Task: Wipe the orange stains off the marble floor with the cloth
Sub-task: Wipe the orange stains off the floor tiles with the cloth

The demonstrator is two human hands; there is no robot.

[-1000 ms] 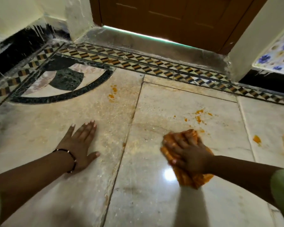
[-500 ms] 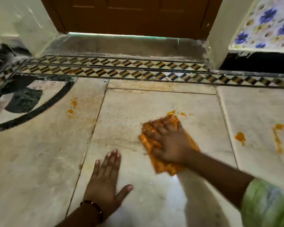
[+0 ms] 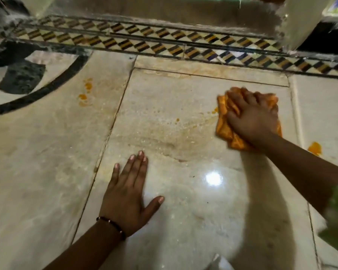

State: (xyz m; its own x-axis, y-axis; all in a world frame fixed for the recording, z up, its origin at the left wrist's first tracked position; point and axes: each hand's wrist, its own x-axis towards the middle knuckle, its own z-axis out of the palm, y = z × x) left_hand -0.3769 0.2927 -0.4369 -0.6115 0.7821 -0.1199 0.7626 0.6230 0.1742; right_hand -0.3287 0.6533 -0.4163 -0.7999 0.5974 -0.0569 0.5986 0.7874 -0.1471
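My right hand (image 3: 251, 115) presses flat on a crumpled orange cloth (image 3: 225, 131) near the right edge of the middle marble slab (image 3: 164, 133). Fingers cover most of the cloth. My left hand (image 3: 128, 193) lies palm down on the same slab, fingers spread, holding nothing. Orange stains remain: a cluster (image 3: 85, 92) on the left slab, a small dot (image 3: 177, 119) in the middle, a speck (image 3: 215, 110) just left of the cloth, and a blob (image 3: 315, 148) on the right slab beside my forearm. A faint wet smear runs left from the cloth.
A patterned tile border (image 3: 164, 42) runs across the far side, with a grey door threshold (image 3: 164, 8) behind it. A dark curved inlay (image 3: 37, 96) marks the floor at the left. A white wall corner (image 3: 297, 20) stands at the far right.
My right hand has slid the cloth to the right and slightly away across the middle slab, over the stain cluster there. The left hand stays planted; the view has shifted down and closer.
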